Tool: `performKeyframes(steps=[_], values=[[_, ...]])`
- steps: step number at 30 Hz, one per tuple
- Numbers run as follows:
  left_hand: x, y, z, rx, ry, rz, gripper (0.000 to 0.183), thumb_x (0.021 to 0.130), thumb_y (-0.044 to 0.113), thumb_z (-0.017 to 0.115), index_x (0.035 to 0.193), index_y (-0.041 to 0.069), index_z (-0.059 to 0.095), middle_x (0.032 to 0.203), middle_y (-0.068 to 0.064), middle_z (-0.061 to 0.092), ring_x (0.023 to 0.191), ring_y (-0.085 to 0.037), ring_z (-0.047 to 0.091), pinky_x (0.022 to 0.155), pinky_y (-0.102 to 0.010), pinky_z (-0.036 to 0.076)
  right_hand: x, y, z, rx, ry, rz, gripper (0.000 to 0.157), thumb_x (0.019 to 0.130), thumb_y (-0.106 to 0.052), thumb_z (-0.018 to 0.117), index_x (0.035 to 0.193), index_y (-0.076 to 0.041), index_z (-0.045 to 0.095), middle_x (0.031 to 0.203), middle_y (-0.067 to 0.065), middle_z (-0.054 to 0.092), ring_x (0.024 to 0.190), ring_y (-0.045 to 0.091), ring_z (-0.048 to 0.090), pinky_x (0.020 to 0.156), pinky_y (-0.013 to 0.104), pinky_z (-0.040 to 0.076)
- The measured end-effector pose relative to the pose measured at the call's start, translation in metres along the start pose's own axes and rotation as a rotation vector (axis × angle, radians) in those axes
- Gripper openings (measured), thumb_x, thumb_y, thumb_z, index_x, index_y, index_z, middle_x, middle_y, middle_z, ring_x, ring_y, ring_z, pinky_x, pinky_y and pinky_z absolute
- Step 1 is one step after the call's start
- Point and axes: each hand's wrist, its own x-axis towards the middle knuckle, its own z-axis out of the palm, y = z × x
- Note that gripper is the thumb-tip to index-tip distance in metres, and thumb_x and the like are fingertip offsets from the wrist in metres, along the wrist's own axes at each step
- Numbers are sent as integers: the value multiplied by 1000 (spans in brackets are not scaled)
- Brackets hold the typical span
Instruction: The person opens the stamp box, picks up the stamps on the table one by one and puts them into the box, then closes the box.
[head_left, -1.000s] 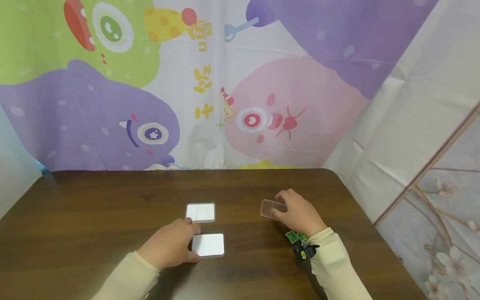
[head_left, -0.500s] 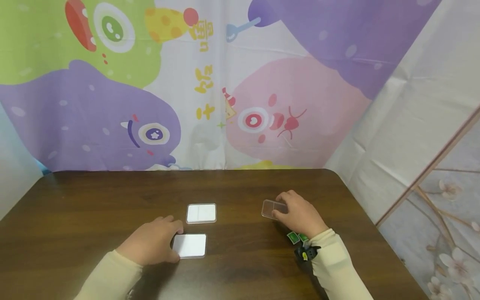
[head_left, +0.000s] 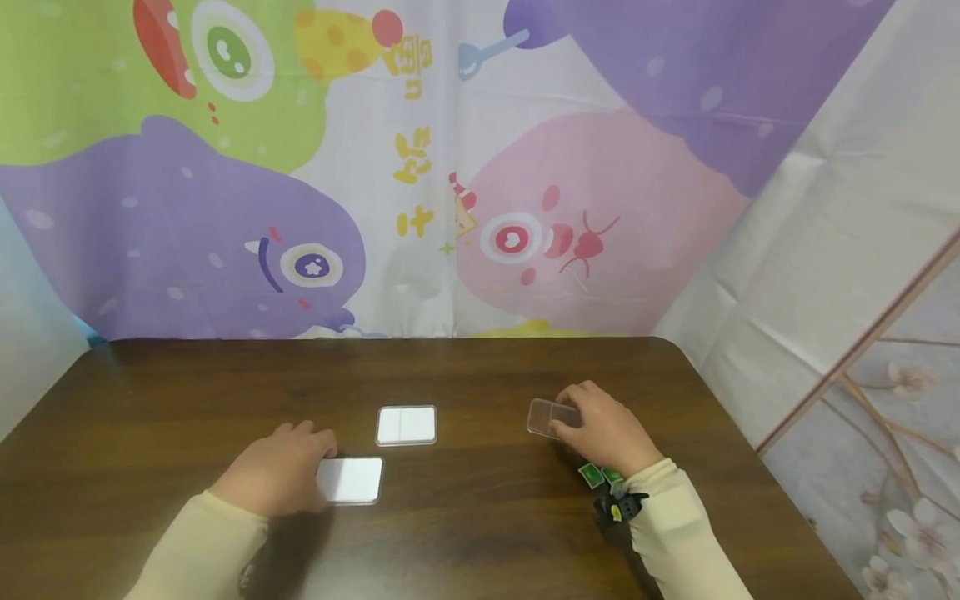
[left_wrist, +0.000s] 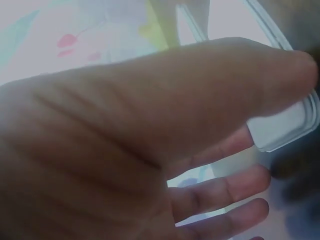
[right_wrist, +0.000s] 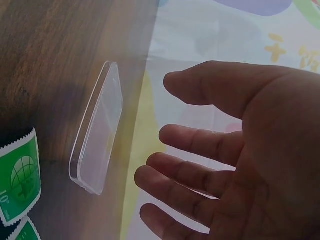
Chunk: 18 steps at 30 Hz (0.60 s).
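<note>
The person's left hand [head_left: 266,471] pinches a white rectangular case with clear plastic edging [head_left: 354,481] above or on the brown wooden table [head_left: 465,525]; the relaxed right hand [head_left: 611,432], fingers spread, is near a transparent plastic case [right_wrist: 97,135]. Positioning seems underway, calling for a level grip.

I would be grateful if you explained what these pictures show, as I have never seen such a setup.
There is no robot here: a person works bare-handed. The wide picture is filmed from the person's head; the close ones, from the wrists. In the wide picture, the left hand holds the nearer white case, while the farther white case lies on the brown table. In the right wrist view, the right hand holds nothing; a clear case and green stamp-like pieces lie nearby.
</note>
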Motion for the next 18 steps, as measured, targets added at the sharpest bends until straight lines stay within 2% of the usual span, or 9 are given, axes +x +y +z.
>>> performKeyframes(steps=[3, 6, 10, 13, 16, 18], values=[[1, -3, -6, -16, -43, -23, 48, 58, 18, 83, 103, 10, 69, 96, -5, 60, 87, -28, 56, 69, -46, 50, 0, 1, -1, 2, 0, -1, 34, 94, -29, 74, 120, -6, 69, 118, 12, 66, 90, 21, 62, 81, 47, 55], [7, -2, -10, -45, -53, -24, 49, 69, 27, 83, 110, 9, 67, 103, -6, 61, 96, -32, 59, 77, -51, 53, -1, 2, -2, 10, -2, 0, 35, 94, -30, 74, 120, -6, 69, 118, 11, 66, 90, 21, 62, 80, 46, 55], [24, 7, -8, -89, 9, 9, 63, 82, 43, 81, 126, 3, 62, 121, -17, 64, 115, -42, 61, 91, -58, 52, -1, 3, -1, 19, -10, 6, 36, 94, -31, 74, 121, -7, 69, 119, 11, 65, 89, 21, 61, 78, 46, 54], [38, 14, -3, -114, 33, 24, 77, 83, 47, 83, 137, -1, 57, 137, -27, 58, 128, -49, 55, 99, -62, 49, 0, 4, 0, 18, -13, 4, 37, 94, -31, 74, 121, -6, 69, 119, 12, 65, 89, 21, 62, 78, 47, 54], [50, 18, 3, -122, 27, 21, 80, 80, 44, 86, 139, -3, 56, 139, -27, 57, 129, -48, 54, 102, -61, 48, 1, 3, 0, 16, -12, 2, 38, 93, -31, 74, 121, -6, 69, 119, 11, 65, 90, 21, 62, 79, 47, 55], [57, 19, 6, -115, 20, 28, 79, 78, 40, 88, 137, -3, 57, 133, -24, 60, 123, -45, 57, 100, -58, 49, 1, 3, 0, 13, -6, 0, 38, 93, -31, 74, 122, -6, 69, 119, 11, 65, 91, 22, 62, 80, 47, 55]])
